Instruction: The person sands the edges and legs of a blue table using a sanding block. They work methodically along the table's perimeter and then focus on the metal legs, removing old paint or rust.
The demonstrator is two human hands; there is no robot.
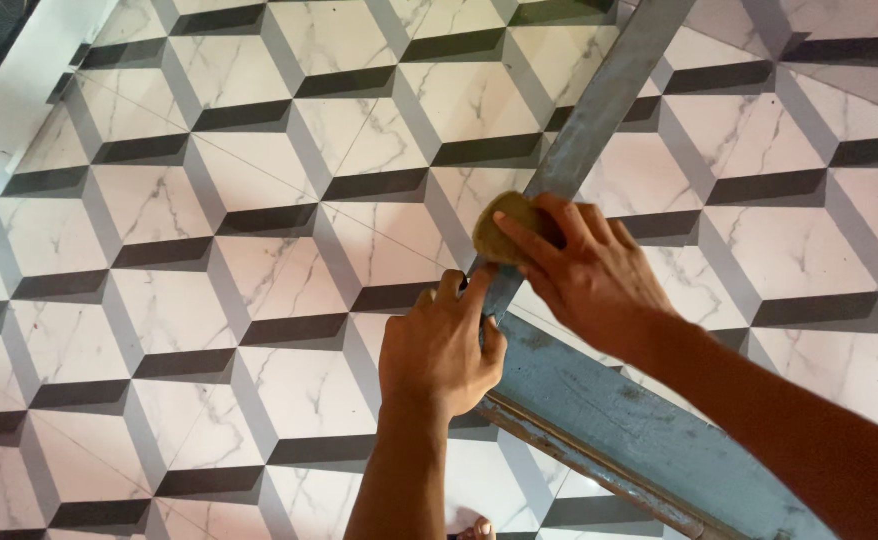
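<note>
while the left hand [441, 345] grips the near part of a blue-grey painted wooden bar [599, 115], its fingers curled over the edge where that bar meets a wider blue-grey board [629, 420], the right hand [584, 275] presses a small yellowish-brown pad, seemingly folded sandpaper [504, 228], against the bar just above. the two hands sit close together but apart, each closed on its own thing. the bar slants from upper right toward the centre, above a floor of white marble-look tiles with dark cube pattern [209, 250].
</note>
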